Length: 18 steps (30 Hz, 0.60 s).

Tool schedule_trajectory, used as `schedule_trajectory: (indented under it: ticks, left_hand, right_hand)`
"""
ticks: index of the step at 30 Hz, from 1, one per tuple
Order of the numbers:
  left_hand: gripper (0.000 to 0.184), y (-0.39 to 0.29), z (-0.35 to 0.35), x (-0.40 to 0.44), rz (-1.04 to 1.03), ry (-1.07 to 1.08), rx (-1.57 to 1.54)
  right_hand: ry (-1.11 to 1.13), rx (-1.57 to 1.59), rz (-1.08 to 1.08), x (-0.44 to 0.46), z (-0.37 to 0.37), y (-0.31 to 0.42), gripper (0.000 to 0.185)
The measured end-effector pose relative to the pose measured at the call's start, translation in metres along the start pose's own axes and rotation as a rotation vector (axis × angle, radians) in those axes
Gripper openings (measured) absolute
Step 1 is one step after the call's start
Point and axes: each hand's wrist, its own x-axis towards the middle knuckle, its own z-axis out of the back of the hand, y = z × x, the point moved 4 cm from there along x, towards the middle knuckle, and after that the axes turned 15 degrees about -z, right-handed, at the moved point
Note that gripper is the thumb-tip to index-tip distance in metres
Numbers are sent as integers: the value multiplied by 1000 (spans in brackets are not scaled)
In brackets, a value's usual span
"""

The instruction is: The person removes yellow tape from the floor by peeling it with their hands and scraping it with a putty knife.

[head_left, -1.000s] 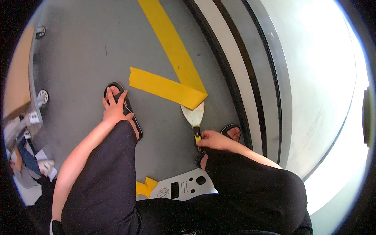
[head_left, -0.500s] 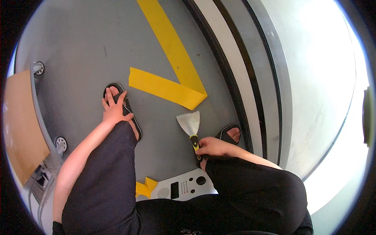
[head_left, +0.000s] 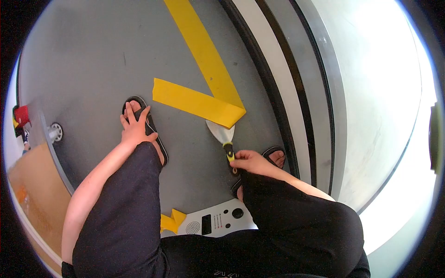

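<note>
My right hand (head_left: 250,162) is closed round the black and yellow handle of a scraper (head_left: 223,134). The front edge of its metal blade is hidden under the folded end of a yellow tape strip (head_left: 197,103) on the grey floor (head_left: 111,60). From that fold, a longer tape length (head_left: 199,46) runs up to the top of the view. My left hand (head_left: 135,129) rests with spread fingers on the sandal (head_left: 150,121) of my left foot and holds nothing.
Below, a grey-white panel (head_left: 197,217) with a round black knob lies beside crumpled yellow tape (head_left: 174,221). On the left stands a wheeled cart (head_left: 39,176) carrying cardboard. Curved black and white strips (head_left: 278,74) border a white wall on the right.
The scraper first drew back from the tape fold, then came forward again, its blade edge now under it. The cart on the left has shifted. My left hand has stayed still.
</note>
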Motion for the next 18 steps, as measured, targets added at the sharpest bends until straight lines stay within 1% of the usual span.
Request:
schedule_trajectory:
  ticks: [1, 2, 4, 5, 7, 9, 11, 12, 13, 15, 16, 17, 18]
  left_hand:
    - [101, -1, 1, 0, -4, 0, 6]
    - [101, -1, 2, 0, -5, 2, 5]
    - [101, -1, 2, 0, 5, 24, 6]
    - [101, -1, 2, 0, 2, 22, 8]
    - [101, 0, 0, 0, -9, 3, 6]
    - [100, 0, -1, 0, -5, 4, 6]
    - [100, 1, -1, 0, -1, 4, 8]
    - [100, 1, -1, 0, -5, -5, 0]
    - [100, 0, 0, 0, -11, -15, -7]
    - [100, 4, 0, 2, -15, -4, -6]
    - [100, 5, -2, 2, -15, 6, -3]
    - [100, 6, -4, 3, -25, 2, -3]
    - [100, 7, -6, 2, -36, -14, 9]
  right_hand:
    - [-36, 78, 6, -1, 4, 3, 21]
    - [-36, 79, 4, -1, 2, 2, 21]
    - [59, -9, 8, -5, -9, 5, 26]
    - [86, -165, -55, -25, -14, 18, 31]
    - [193, -295, -125, -18, -23, 1, 34]
    - [150, -350, -124, -13, -17, -2, 34]
    - [56, 56, 21, -4, -8, 7, 32]
    - [-8, 97, -17, -5, 0, 5, 29]
    - [-9, 97, -17, -4, -2, 6, 29]
    - [-30, -172, -28, -3, -5, 4, 27]
    - [59, -213, -47, -5, -14, 6, 29]
    - [73, -286, -75, -13, -17, 4, 28]
    - [76, -292, -81, -19, -16, 5, 27]
